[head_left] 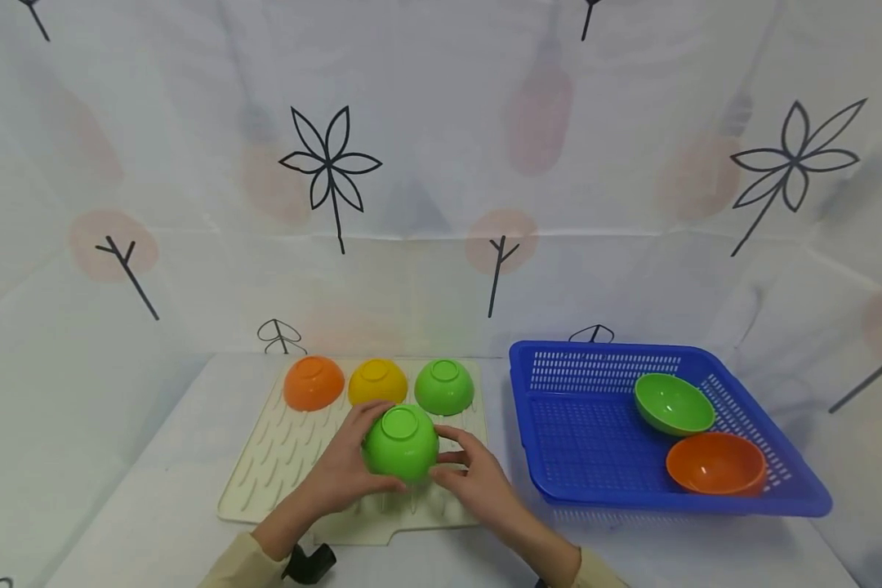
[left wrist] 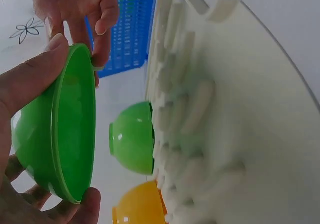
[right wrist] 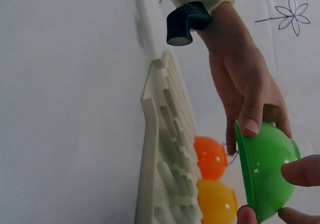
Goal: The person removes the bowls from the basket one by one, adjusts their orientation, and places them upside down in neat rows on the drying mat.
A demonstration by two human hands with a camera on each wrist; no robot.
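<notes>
A green bowl (head_left: 400, 449) is upside down between my two hands, raised above the cream draining mat (head_left: 265, 474). My left hand (head_left: 341, 461) grips its left side, the thumb near the rim in front and the fingers around the back. On the opposite side, my right hand (head_left: 481, 482) holds the bowl with thumb and fingertips at its edge. The left wrist view shows the bowl's hollow side (left wrist: 75, 129) facing the mat. Behind it, an orange bowl (head_left: 314, 384), a yellow bowl (head_left: 377, 381) and another green bowl (head_left: 444, 388) stand upside down in a row on the mat.
To the right stands a blue plastic basket (head_left: 551, 482) with slotted walls. Inside it, a green bowl (head_left: 674, 404) and an orange bowl (head_left: 716, 464) lie toward its right side. A patterned white cloth (head_left: 426, 278) hangs behind the table.
</notes>
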